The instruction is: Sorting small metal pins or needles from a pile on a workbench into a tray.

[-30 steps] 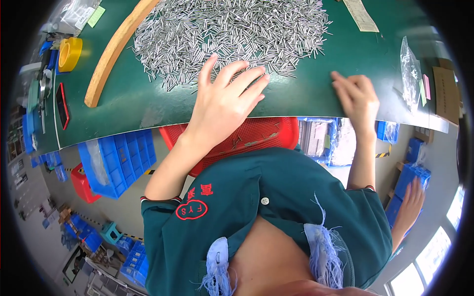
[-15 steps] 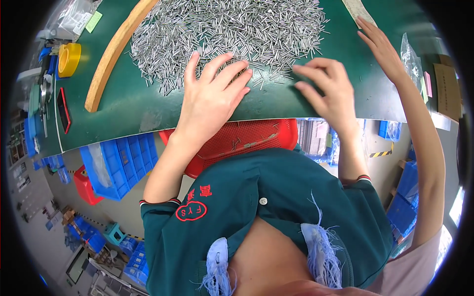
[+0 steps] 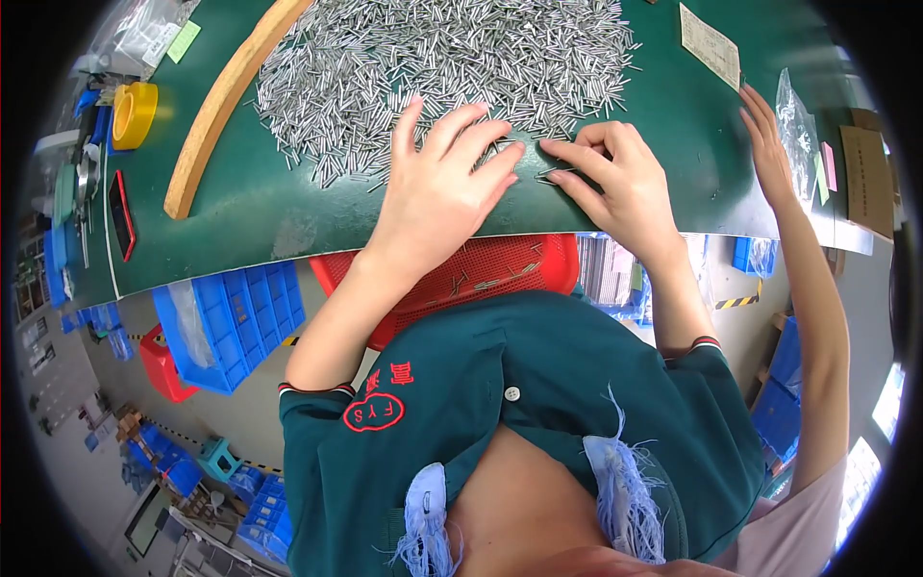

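Note:
A wide heap of small silvery metal pins [image 3: 433, 67] covers the middle of the green table [image 3: 317, 216]. My left hand [image 3: 437, 188] is over the heap's near edge, fingers spread and holding nothing visible. To its right, my right hand [image 3: 620, 183] has thumb and forefinger apart. A few loose pins [image 3: 545, 179] lie by those fingertips; I see none gripped between them. Below the table's near edge, a red perforated basket [image 3: 433, 288] sits at my lap with a few pins in it.
A curved wooden strip [image 3: 216, 115] borders the heap's left side. Further left are a yellow tape roll [image 3: 135, 115] and a red-edged phone [image 3: 122, 213]. At right, another person's hand [image 3: 769, 154] is beside a paper card [image 3: 710, 46]. Blue bins [image 3: 231, 317] stand below left.
My left hand has shifted right and my right hand slightly left, bringing them closer together. The other person's hand has drawn back toward me, uncovering more of the paper card.

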`<state>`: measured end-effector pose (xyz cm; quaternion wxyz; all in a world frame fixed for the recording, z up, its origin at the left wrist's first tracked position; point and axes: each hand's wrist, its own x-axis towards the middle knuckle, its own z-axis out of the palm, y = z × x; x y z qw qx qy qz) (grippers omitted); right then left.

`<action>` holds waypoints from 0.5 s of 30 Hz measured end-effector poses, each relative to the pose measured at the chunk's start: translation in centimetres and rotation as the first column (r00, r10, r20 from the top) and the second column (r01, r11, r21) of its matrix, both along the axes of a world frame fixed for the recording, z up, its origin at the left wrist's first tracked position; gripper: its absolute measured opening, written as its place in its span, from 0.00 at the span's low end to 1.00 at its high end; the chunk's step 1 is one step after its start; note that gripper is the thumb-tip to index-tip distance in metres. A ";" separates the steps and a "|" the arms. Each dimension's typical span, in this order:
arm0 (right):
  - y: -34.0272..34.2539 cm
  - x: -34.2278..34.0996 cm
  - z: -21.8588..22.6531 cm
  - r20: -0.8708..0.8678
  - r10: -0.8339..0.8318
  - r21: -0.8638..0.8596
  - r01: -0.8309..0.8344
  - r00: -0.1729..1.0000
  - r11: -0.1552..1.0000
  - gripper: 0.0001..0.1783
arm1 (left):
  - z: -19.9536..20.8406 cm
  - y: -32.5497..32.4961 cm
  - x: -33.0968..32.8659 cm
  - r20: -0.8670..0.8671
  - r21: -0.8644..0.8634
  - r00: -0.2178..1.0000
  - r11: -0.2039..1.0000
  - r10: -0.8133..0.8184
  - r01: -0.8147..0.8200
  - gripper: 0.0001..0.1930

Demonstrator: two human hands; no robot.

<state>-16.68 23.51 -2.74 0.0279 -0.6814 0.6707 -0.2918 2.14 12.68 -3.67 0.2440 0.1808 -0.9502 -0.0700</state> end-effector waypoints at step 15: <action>-2.0 0.1 0.6 -0.126 0.062 -0.058 -0.069 0.990 0.996 0.07 | -0.1 -0.1 0.2 -0.008 0.011 1.000 1.000 -0.024 0.024 0.12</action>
